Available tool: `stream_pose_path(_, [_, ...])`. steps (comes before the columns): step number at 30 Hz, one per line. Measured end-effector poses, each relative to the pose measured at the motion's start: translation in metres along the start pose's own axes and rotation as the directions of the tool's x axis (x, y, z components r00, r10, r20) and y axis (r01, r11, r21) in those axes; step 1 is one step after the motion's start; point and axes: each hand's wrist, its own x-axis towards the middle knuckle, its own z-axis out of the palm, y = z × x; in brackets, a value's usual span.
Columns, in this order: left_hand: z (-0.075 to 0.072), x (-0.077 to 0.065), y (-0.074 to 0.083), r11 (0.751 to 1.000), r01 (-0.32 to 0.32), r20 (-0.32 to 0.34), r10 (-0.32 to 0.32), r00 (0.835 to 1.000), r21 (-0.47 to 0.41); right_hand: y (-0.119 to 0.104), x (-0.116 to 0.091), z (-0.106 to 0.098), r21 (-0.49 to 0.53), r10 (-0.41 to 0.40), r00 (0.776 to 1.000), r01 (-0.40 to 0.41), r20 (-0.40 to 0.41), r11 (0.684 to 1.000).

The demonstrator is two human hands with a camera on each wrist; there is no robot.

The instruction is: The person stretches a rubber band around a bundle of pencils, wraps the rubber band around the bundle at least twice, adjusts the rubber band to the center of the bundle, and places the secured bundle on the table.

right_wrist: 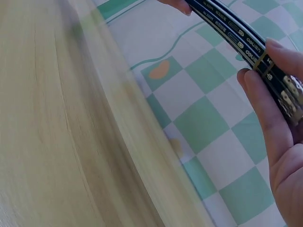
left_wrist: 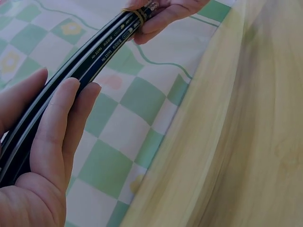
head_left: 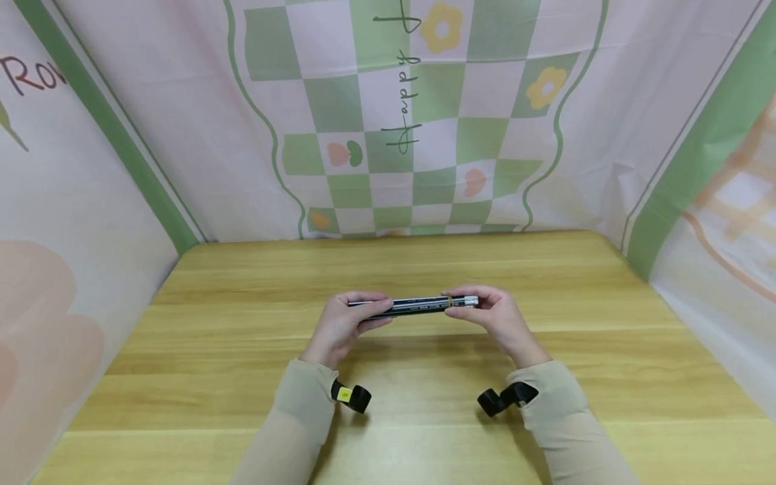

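A bundle of dark pencils [head_left: 418,306] is held level above the table between both hands. My left hand [head_left: 342,323] grips the bundle's left end, thumb on the near side. At the other end my right hand [head_left: 497,320] pinches the pencils near their silver ends. A tan rubber band [right_wrist: 260,61] wraps the bundle right by the right fingertips. White lettering shows along the dark barrels [left_wrist: 106,49] in the left wrist view. The far left tips are hidden by the left hand.
The wooden table [head_left: 418,391] spreads beneath both hands. Behind it hangs a cloth [head_left: 436,148] with green and white checks, and printed cloth walls stand at both sides. A black wrist camera [head_left: 358,397] is strapped to the left wrist, another [head_left: 494,402] to the right.
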Motion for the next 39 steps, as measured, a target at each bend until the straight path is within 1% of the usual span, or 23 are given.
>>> stream_pose_path(4, [0.002, 0.0, -0.003, 1.0, 0.003, 0.017, -0.003, 1.0, 0.006, -0.001, 0.0, 0.002, 0.014, -0.01, 1.0, 0.01, 0.027, 1.0])
stream_pose_path(9, [0.004, 0.0, -0.004, 1.0, 0.008, 0.017, -0.008, 1.0, 0.013, 0.0, 0.0, 0.004, -0.016, -0.029, 0.999, 0.03, 0.046, 0.999])
stream_pose_path(16, [0.002, -0.001, -0.001, 1.0, 0.0, 0.011, 0.0, 1.0, 0.02, 0.0, -0.001, -0.001, 0.02, 0.013, 0.995, -0.015, 0.1, 1.0])
stream_pose_path(22, [0.001, -0.002, 0.001, 1.0, -0.009, 0.001, 0.009, 1.0, 0.018, -0.001, -0.003, -0.007, 0.008, 0.038, 0.995, -0.039, 0.087, 0.999])
stream_pose_path(29, [0.003, 0.0, -0.002, 0.999, -0.011, 0.023, 0.01, 1.0, 0.039, -0.004, -0.003, -0.005, -0.08, 0.056, 0.995, -0.049, 0.087, 0.996])
stream_pose_path(32, [0.003, -0.001, -0.003, 0.999, -0.01, 0.029, 0.009, 1.0, 0.038, -0.005, -0.004, -0.004, -0.083, 0.056, 0.995, -0.049, 0.082, 0.995])
stream_pose_path(39, [0.006, -0.003, -0.002, 0.999, 0.0, 0.016, 0.0, 1.0, 0.039, -0.004, -0.004, -0.004, -0.09, 0.057, 0.995, -0.05, 0.08, 0.995])
